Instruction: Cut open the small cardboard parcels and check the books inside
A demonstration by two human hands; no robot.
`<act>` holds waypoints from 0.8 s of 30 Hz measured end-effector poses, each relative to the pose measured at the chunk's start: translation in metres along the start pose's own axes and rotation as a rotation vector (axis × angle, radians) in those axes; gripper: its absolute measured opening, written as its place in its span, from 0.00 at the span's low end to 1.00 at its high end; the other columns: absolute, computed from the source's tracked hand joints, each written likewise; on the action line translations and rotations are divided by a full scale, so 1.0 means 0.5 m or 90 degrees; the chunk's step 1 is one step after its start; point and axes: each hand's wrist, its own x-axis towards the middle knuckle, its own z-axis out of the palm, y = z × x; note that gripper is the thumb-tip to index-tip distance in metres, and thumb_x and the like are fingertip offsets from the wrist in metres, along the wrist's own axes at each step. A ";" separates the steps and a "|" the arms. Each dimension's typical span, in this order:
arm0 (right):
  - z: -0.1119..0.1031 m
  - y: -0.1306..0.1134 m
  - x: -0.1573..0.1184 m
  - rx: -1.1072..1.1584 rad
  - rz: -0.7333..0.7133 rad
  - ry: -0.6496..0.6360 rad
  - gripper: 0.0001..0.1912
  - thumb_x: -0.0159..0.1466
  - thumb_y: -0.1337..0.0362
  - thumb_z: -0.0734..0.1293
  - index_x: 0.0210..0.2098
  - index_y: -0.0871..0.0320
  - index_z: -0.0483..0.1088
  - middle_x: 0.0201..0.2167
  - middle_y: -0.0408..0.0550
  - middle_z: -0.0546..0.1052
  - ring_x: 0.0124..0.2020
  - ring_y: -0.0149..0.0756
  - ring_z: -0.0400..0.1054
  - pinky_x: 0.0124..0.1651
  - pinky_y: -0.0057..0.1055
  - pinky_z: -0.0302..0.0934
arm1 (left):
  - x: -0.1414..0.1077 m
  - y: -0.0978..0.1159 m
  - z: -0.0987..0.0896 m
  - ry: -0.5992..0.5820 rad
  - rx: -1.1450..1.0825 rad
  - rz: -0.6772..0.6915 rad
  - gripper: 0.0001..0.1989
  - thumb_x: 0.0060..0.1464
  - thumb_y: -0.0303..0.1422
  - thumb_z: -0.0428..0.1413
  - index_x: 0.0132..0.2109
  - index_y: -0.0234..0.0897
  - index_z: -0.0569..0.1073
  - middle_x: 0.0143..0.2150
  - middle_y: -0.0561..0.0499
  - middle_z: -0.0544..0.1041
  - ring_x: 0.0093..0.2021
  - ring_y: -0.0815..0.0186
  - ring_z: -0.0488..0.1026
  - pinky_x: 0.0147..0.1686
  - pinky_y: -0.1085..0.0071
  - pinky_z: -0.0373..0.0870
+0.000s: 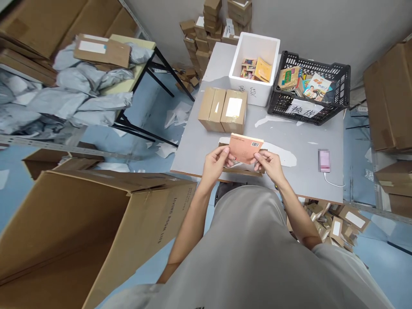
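An orange-pink booklet (243,149) with a barcode at its upper right is held up over the front of the grey table (305,137). My left hand (216,162) pinches its left edge, and my right hand (268,163) grips its right edge. Beneath the booklet, partly hidden by it and my hands, lies a brown cardboard piece (240,171) at the table's front edge. Two taped cardboard boxes (222,110) stand side by side just behind.
At the back of the table are a white foam box (254,88) and a black crate (334,92), both holding books. A phone (324,161) with a cable lies right. A large open carton (161,210) stands left, near grey parcels (61,103).
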 end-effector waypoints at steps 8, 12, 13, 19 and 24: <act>-0.002 0.049 -0.005 0.024 -0.020 0.050 0.33 0.66 0.31 0.77 0.53 0.52 0.86 0.49 0.53 0.88 0.43 0.43 0.83 0.43 0.35 0.76 | -0.004 -0.027 -0.002 0.006 0.064 0.037 0.28 0.63 0.59 0.68 0.52 0.38 0.85 0.50 0.43 0.88 0.49 0.57 0.84 0.47 0.67 0.82; 0.003 0.102 -0.014 0.113 0.008 0.045 0.41 0.63 0.41 0.81 0.71 0.47 0.76 0.59 0.52 0.85 0.42 0.38 0.81 0.46 0.34 0.78 | -0.009 -0.085 0.007 -0.004 0.002 -0.022 0.41 0.56 0.54 0.73 0.71 0.41 0.76 0.52 0.44 0.88 0.51 0.55 0.86 0.51 0.63 0.84; 0.005 0.118 -0.019 0.141 0.030 0.039 0.45 0.63 0.42 0.82 0.74 0.45 0.72 0.61 0.52 0.84 0.40 0.37 0.81 0.43 0.34 0.78 | -0.012 -0.103 0.009 0.008 -0.017 -0.045 0.45 0.53 0.54 0.74 0.72 0.41 0.75 0.49 0.45 0.88 0.50 0.55 0.86 0.51 0.63 0.85; 0.012 0.192 -0.068 0.206 0.187 0.033 0.41 0.59 0.38 0.85 0.64 0.49 0.78 0.58 0.53 0.86 0.39 0.41 0.84 0.35 0.34 0.80 | -0.044 -0.166 0.003 0.006 -0.022 -0.247 0.45 0.47 0.60 0.75 0.64 0.37 0.81 0.51 0.40 0.88 0.38 0.54 0.86 0.23 0.70 0.79; -0.001 0.172 0.036 0.176 0.149 0.038 0.46 0.57 0.36 0.84 0.67 0.50 0.76 0.52 0.52 0.88 0.40 0.46 0.86 0.37 0.40 0.83 | 0.071 -0.130 0.003 -0.021 -0.048 -0.185 0.45 0.45 0.57 0.78 0.65 0.39 0.82 0.57 0.39 0.87 0.44 0.51 0.87 0.26 0.66 0.84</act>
